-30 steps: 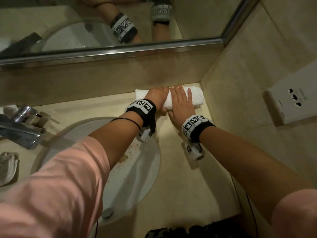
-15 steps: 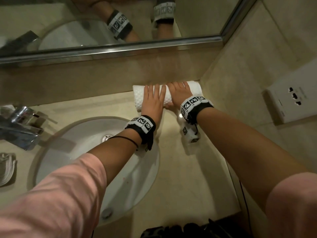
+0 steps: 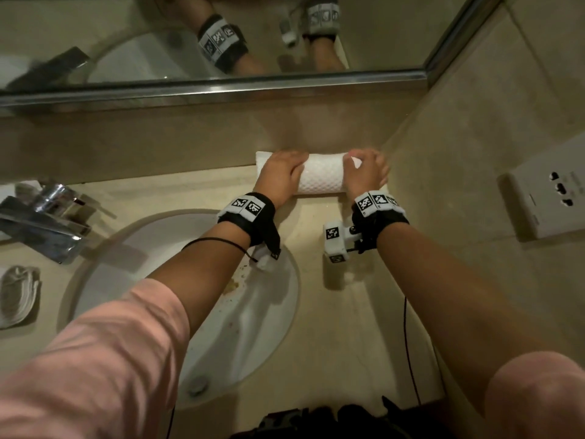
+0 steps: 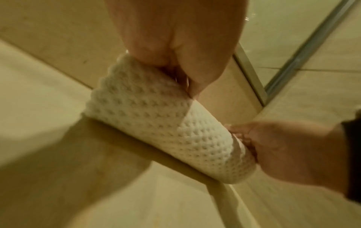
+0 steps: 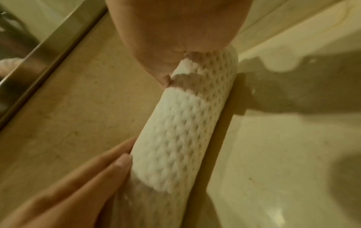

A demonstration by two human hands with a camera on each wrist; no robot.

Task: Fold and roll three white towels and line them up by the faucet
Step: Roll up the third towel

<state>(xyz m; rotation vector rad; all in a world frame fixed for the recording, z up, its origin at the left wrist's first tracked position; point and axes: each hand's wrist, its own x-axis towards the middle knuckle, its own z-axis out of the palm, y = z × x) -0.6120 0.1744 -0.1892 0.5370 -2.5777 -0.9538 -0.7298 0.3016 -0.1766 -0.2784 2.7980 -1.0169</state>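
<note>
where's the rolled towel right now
In the head view the rolled towel lies at the counter's far right, against the back wall under the mirror, with the left hand and right hand on its ends.

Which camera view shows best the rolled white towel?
The left wrist view: the rolled towel is close and its weave sharp. The right wrist view shows its length, but blurred. The head view shows it small, its ends covered.

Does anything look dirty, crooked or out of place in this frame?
Yes: brown specks dot the right slope of the sink basin and look like grime. The rolled towel lies straight along the back wall, but in the corner far from the faucet.
</note>
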